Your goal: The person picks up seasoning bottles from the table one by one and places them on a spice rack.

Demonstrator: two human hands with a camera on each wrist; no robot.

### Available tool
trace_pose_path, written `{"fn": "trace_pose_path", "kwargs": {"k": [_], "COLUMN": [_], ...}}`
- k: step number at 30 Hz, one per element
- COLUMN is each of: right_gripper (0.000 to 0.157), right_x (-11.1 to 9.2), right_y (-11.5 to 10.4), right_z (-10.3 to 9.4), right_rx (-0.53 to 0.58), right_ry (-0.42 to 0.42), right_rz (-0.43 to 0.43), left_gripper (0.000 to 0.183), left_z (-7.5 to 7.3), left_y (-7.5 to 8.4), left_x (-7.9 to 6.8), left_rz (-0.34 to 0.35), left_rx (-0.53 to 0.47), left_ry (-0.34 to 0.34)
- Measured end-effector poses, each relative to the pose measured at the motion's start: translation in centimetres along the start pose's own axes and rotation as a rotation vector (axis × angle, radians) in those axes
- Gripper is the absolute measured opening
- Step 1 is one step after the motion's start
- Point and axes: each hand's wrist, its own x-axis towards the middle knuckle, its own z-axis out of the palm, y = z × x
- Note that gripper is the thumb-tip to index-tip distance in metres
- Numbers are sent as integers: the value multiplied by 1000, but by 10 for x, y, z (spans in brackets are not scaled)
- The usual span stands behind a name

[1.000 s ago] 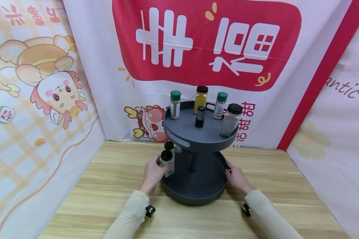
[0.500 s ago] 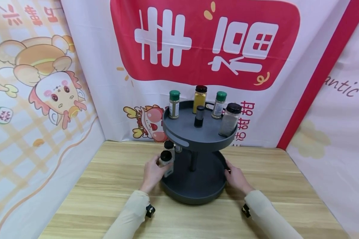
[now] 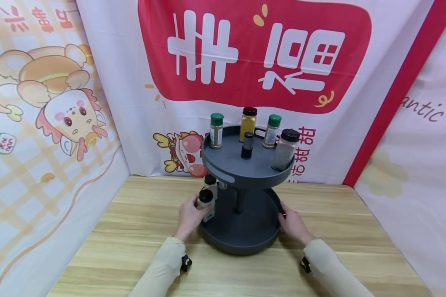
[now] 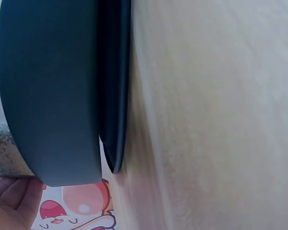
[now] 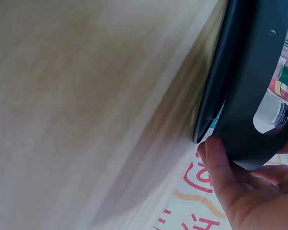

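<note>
In the head view, a dark grey two-tier turntable rack [image 3: 241, 248] stands on the wooden table. My left hand [image 3: 187, 218] holds a clear spice jar with a black cap [image 3: 206, 196] at the left of the lower tier. Pale, speckled contents show in this jar [image 4: 7, 151] behind the tier wall in the left wrist view. Just behind it is another black-capped jar [image 3: 210, 180]. At the other side, my right hand [image 3: 294, 222] grips the lower tier's rim. The right wrist view shows its fingers [image 5: 218, 160] around the rim by a handle slot.
The upper tier [image 3: 241, 167] carries two green-capped bottles [image 3: 216, 134], a yellow jar [image 3: 248, 127], a small dark bottle [image 3: 247, 146] and a large black-capped jar [image 3: 284, 152]. Another small bottle [image 3: 222, 185] is partly hidden below. Printed cloths hang behind and at both sides.
The held jar and left hand have shifted very slightly. The right hand stays on the rim, and the rack looks unmoved apart from slight camera motion.
</note>
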Motion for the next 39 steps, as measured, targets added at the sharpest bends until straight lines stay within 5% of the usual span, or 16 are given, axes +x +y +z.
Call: {"fn": "trace_pose_path", "kwargs": {"k": [16, 39], "right_gripper": [52, 49], "right_x": [15, 22], "right_y": [1, 11], "right_z": [-5, -2], "right_rx": [58, 48], "right_ry": [-34, -85], "right_rz": [75, -5], "left_gripper": [53, 38], "left_z": [1, -4], "left_y": [-5, -14], "left_x": [4, 14], "left_rz": [6, 5], "left_rx": [18, -6], "left_ry": [-12, -111]}}
